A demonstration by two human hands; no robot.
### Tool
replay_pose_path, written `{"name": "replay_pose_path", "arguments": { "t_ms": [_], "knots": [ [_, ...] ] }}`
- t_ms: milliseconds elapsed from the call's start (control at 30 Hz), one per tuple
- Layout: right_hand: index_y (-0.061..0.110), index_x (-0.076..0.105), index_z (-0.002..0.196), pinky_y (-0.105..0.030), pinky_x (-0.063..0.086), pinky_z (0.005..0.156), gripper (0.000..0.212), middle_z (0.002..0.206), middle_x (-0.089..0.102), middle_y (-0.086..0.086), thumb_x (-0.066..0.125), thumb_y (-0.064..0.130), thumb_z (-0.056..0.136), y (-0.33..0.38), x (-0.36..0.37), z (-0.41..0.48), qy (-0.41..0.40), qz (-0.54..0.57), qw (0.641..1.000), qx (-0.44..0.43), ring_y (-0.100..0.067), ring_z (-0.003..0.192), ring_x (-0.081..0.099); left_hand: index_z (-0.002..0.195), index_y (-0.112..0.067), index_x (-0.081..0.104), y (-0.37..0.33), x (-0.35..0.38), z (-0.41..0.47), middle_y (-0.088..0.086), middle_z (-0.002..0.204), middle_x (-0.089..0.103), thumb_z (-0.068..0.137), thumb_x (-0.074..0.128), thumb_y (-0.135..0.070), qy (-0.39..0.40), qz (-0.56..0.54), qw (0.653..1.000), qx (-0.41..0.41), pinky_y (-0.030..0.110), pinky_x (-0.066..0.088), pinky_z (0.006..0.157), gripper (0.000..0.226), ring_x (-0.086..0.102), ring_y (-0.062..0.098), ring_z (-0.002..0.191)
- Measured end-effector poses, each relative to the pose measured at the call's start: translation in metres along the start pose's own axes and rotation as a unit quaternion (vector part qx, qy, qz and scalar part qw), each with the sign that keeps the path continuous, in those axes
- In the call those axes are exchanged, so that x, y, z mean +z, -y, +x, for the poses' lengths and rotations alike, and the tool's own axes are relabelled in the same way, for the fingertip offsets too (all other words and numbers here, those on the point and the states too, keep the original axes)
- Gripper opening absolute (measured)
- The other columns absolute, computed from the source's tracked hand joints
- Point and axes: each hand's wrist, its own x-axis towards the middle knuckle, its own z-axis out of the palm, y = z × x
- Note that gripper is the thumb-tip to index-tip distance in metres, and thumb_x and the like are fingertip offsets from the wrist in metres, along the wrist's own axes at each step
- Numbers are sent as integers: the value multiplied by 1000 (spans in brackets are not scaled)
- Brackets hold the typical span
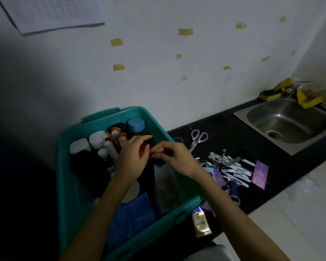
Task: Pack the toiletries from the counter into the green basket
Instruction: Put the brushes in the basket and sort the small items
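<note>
The green basket [68, 166] stands at the left end of the dark counter [239, 147]. Inside it are white bottles [96, 138], brown brushes [119, 137], a blue-capped bottle [136, 125] and blue packets [132, 215]. Both hands are over the basket's middle. My left hand [133, 157] holds a small red thing [146, 148], mostly hidden by the fingers. My right hand [174, 157] pinches the same red thing from the right. On the counter right of the basket lie several white razors [231, 168], purple sachets [260, 174], scissors [198, 139] and a gold sachet [201, 224].
A steel sink [288, 121] is set into the counter at the right, with a yellow-green sponge [270, 95] and a yellow cloth behind it. A white wall with tape patches rises behind. The left side of the scene is in deep shadow.
</note>
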Motion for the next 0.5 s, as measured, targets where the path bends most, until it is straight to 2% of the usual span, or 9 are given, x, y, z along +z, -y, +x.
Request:
{"name": "replay_pose_path", "arguments": {
  "t_ms": [100,167,300,400,500],
  "knots": [
    [7,70,100,-20,50,88,17,94,71,0,63,0,87,-2,-14,-19,-63,44,997,-5,-6,91,67,120,-14,62,-22,9,-7,1,111,63,92,57,-10,14,-35,999,30,30,49,88,29,59,15,103],
    [7,70,97,-21,51,86,15,91,70,0,63,-1,87,-9,-28,-31,-103,84,991,18,-8,89,66,120,-14,62,-37,18,-10,1,110,63,91,58,-9,28,-49,997,49,34,51,87,29,59,15,102],
    [6,68,92,-20,53,75,14,79,70,0,62,-5,85,-35,-57,-54,-179,210,957,89,-8,77,66,126,-16,59,-60,36,-6,-2,114,62,88,61,-7,42,-70,995,59,31,47,95,38,57,14,108],
    [3,67,93,-17,52,71,12,77,70,-2,61,-5,86,-59,-77,-69,-217,229,940,130,-8,74,67,126,-15,58,-75,53,3,-2,113,62,86,62,-4,53,-85,994,52,29,46,95,41,57,13,108],
    [7,68,93,-17,51,68,12,83,71,-5,60,0,88,-80,-98,-81,-228,215,935,169,-9,77,68,123,-12,61,-92,78,18,1,113,63,86,62,-3,74,-84,992,59,32,48,93,38,58,16,107]
  ]
}}
